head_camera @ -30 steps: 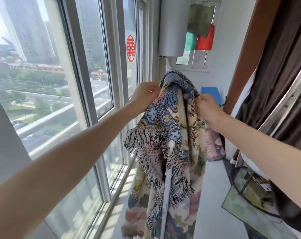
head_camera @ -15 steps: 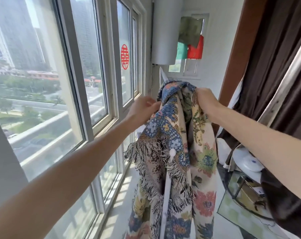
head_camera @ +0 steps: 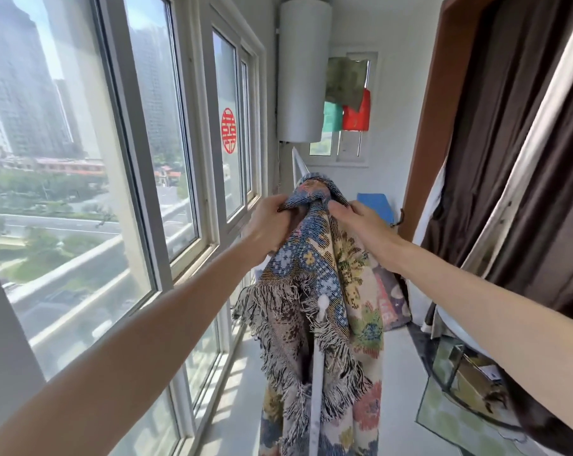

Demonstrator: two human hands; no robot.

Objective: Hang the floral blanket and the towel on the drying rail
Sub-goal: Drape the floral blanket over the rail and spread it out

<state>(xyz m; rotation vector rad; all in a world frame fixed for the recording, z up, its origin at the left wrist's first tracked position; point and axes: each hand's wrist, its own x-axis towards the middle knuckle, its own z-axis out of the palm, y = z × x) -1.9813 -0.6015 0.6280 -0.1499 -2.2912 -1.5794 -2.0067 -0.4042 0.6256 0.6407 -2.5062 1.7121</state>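
**Q:** so what's the blanket look like from your end?

**A:** I've got the floral blanket bunched over the white drying rail, which runs away from me down the middle of the balcony. Woven stuff: cream ground, blue patches, yellow and pink flowers, with a shaggy black-and-white fringe hanging on the window side. The left hand is closed on a fold near the top, fabric pinched between thumb and fingers. The right hand lies on the other side of the hump, fingers pointing in and touching the cloth; can't tell if it's actually gripping.

**Q:** any text or labels?

**A:** Only a red round sticker on the window glass, looks like a Chinese character. There's pink lettering on a bag behind the blanket, too blurry to read.

**Q:** anything hidden?

**A:** Most of the rail is under the cloth, just the near knob and a far bit poke out. The blanket's bottom is cut off by the frame. I can't pick out a towel.
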